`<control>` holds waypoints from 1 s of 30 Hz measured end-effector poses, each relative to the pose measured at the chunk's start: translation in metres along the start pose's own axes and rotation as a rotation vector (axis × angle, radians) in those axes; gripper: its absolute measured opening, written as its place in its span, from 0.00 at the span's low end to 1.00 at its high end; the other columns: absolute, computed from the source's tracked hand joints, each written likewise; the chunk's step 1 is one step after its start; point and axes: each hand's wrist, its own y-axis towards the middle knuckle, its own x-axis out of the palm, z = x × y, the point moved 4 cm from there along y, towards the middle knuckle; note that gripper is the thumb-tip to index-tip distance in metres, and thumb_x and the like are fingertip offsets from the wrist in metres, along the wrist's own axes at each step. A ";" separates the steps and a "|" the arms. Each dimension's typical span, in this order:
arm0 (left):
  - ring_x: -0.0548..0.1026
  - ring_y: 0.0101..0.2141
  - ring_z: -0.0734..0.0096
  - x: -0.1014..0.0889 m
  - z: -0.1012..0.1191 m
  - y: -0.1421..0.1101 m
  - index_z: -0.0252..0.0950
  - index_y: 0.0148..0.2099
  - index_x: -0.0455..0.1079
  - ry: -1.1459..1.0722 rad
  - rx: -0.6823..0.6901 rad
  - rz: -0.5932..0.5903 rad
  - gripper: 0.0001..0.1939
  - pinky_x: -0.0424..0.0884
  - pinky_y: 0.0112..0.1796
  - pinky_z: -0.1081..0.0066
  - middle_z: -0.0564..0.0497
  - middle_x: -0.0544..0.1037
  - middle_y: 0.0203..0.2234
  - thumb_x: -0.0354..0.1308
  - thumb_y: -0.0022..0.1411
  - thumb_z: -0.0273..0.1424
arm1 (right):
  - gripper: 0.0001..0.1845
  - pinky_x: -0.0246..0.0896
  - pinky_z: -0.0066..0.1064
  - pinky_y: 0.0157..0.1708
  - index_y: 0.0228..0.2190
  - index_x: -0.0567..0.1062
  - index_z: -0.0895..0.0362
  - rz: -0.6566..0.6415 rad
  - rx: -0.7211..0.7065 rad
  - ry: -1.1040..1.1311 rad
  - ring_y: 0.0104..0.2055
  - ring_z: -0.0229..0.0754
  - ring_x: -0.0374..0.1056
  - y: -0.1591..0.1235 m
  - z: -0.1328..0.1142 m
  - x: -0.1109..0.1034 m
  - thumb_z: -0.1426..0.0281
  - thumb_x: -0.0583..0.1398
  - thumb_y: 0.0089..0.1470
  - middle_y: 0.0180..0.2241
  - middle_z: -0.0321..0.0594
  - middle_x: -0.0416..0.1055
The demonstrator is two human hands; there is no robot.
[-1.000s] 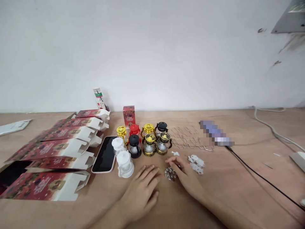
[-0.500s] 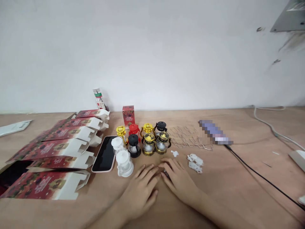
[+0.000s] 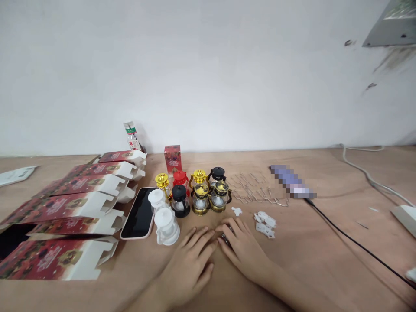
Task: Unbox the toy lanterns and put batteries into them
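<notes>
My left hand (image 3: 190, 262) lies flat on the wooden table, fingers slightly apart, with nothing in it. Beside it rests my right hand (image 3: 243, 249), palm down with loosely bent fingers; a small dark shiny piece (image 3: 225, 239) shows at its index finger, and I cannot tell whether it is a ring. Beyond my hands stand several miniature lanterns: white (image 3: 167, 226), black (image 3: 180, 201), red (image 3: 181, 180), gold (image 3: 199, 177), and black-and-gold with yellow centres (image 3: 200, 199). Small white plastic pieces (image 3: 264, 224) lie past my right hand, with one more white piece (image 3: 237, 211) nearer the lanterns.
Flattened red-printed cartons (image 3: 65, 206) spread across the left side. A phone (image 3: 138, 214) lies beside them. An upright red box (image 3: 173, 159) and a bottle (image 3: 132, 136) stand near the wall. Bent thin wires (image 3: 250, 197), a blurred device (image 3: 292, 181) and a black cable (image 3: 351, 237) are on the right.
The view has shifted slightly, so things on the table appear a little further left and lower. Both hands stay resting in nearly the same place.
</notes>
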 end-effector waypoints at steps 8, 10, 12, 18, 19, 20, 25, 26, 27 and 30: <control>0.62 0.58 0.59 0.000 0.000 0.001 0.35 0.61 0.57 -0.039 -0.014 -0.024 0.28 0.62 0.56 0.54 0.45 0.64 0.59 0.51 0.58 0.24 | 0.07 0.62 0.40 0.37 0.36 0.68 0.56 0.003 -0.009 -0.015 0.40 0.48 0.63 0.000 0.000 -0.002 0.76 0.53 0.55 0.38 0.44 0.68; 0.61 0.59 0.59 0.000 0.000 0.001 0.36 0.62 0.56 -0.062 -0.015 -0.039 0.28 0.62 0.56 0.53 0.44 0.64 0.59 0.51 0.58 0.24 | 0.07 0.62 0.40 0.37 0.35 0.68 0.56 0.009 -0.016 -0.022 0.39 0.48 0.63 0.000 0.000 -0.002 0.76 0.53 0.55 0.38 0.44 0.68; 0.61 0.59 0.58 0.000 0.000 0.001 0.36 0.62 0.56 -0.079 -0.019 -0.052 0.28 0.62 0.56 0.52 0.44 0.63 0.59 0.51 0.58 0.24 | 0.07 0.63 0.41 0.36 0.36 0.68 0.56 0.012 -0.023 -0.023 0.38 0.48 0.64 0.001 0.000 -0.002 0.77 0.53 0.54 0.37 0.44 0.68; 0.60 0.59 0.56 0.002 -0.002 0.001 0.36 0.62 0.56 -0.093 -0.025 -0.074 0.28 0.61 0.56 0.50 0.43 0.62 0.60 0.50 0.59 0.24 | 0.07 0.64 0.42 0.34 0.35 0.67 0.57 0.049 -0.037 -0.019 0.37 0.49 0.65 0.002 -0.002 -0.002 0.77 0.53 0.54 0.35 0.44 0.69; 0.60 0.59 0.56 0.002 -0.002 0.001 0.36 0.62 0.56 -0.098 -0.026 -0.072 0.28 0.61 0.56 0.49 0.43 0.62 0.60 0.50 0.59 0.24 | 0.07 0.64 0.42 0.34 0.35 0.67 0.57 0.077 -0.049 -0.012 0.37 0.49 0.65 0.001 -0.003 -0.004 0.77 0.53 0.55 0.35 0.44 0.69; 0.60 0.59 0.56 0.002 -0.002 0.001 0.36 0.62 0.56 -0.103 -0.028 -0.070 0.28 0.60 0.56 0.49 0.43 0.62 0.60 0.50 0.59 0.24 | 0.07 0.64 0.41 0.33 0.36 0.67 0.57 0.118 -0.065 0.001 0.36 0.48 0.65 0.000 -0.004 -0.007 0.77 0.52 0.55 0.35 0.45 0.69; 0.61 0.59 0.53 0.002 0.000 0.000 0.35 0.60 0.58 -0.133 -0.050 -0.069 0.27 0.60 0.56 0.48 0.41 0.64 0.58 0.51 0.58 0.24 | 0.10 0.64 0.37 0.37 0.38 0.67 0.59 0.426 -0.277 0.040 0.39 0.45 0.64 0.003 -0.017 -0.043 0.80 0.52 0.54 0.36 0.46 0.68; 0.61 0.58 0.53 0.002 0.000 0.000 0.35 0.60 0.59 -0.139 -0.058 -0.069 0.27 0.60 0.56 0.48 0.41 0.64 0.58 0.52 0.57 0.24 | 0.11 0.64 0.37 0.39 0.38 0.67 0.59 0.482 -0.345 0.026 0.41 0.46 0.64 0.009 -0.021 -0.053 0.81 0.52 0.53 0.36 0.46 0.67; 0.62 0.58 0.53 0.002 0.000 0.000 0.35 0.60 0.59 -0.146 -0.063 -0.070 0.27 0.60 0.56 0.48 0.41 0.65 0.58 0.52 0.57 0.25 | 0.12 0.63 0.37 0.40 0.38 0.67 0.59 0.532 -0.411 0.003 0.41 0.46 0.64 0.018 -0.024 -0.063 0.82 0.53 0.51 0.36 0.46 0.67; 0.62 0.58 0.52 0.004 -0.003 0.000 0.35 0.59 0.61 -0.157 -0.067 -0.089 0.28 0.60 0.56 0.48 0.42 0.65 0.58 0.53 0.55 0.24 | 0.10 0.62 0.39 0.40 0.35 0.68 0.58 0.604 -0.500 -0.048 0.40 0.47 0.64 0.065 -0.030 -0.087 0.81 0.54 0.51 0.35 0.47 0.69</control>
